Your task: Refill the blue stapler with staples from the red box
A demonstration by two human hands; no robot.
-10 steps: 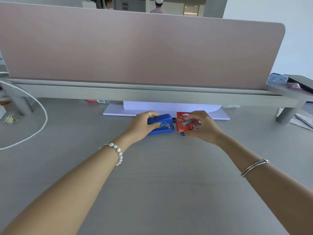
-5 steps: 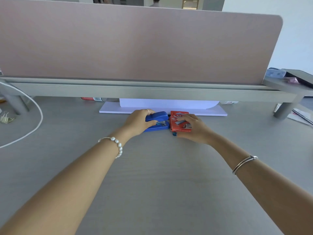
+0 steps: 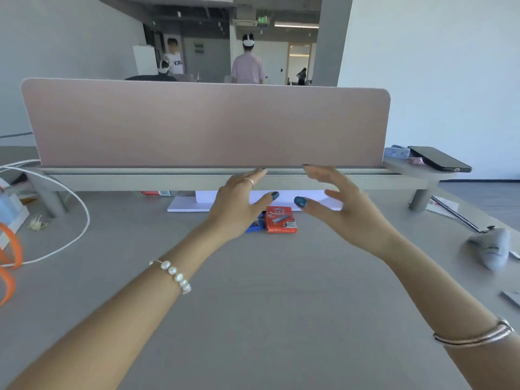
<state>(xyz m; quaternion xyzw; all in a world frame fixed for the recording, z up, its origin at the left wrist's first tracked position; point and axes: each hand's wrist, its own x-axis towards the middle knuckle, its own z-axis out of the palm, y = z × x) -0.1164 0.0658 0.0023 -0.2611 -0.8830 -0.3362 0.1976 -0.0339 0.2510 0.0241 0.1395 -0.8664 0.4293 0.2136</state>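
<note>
The red staple box (image 3: 281, 220) lies flat on the grey desk, just in front of a white sheet. Only a blue corner of the stapler (image 3: 254, 225) shows to the left of the box; my left hand (image 3: 239, 205) covers the rest of it in the view. That hand hovers above it with fingers spread and holds nothing. My right hand (image 3: 342, 204) is raised to the right of the box, fingers apart, also holding nothing. Neither hand touches the box.
A pink divider panel (image 3: 208, 122) on a grey raised shelf (image 3: 168, 180) closes off the back of the desk. A black phone (image 3: 439, 159) lies on the shelf's right end. A white cable (image 3: 76, 237) loops at the left, a white controller (image 3: 492, 249) at the right.
Both hands have let go of the stapler and the red box and lifted off them with fingers spread. The camera has tilted up, showing the room behind the divider.
</note>
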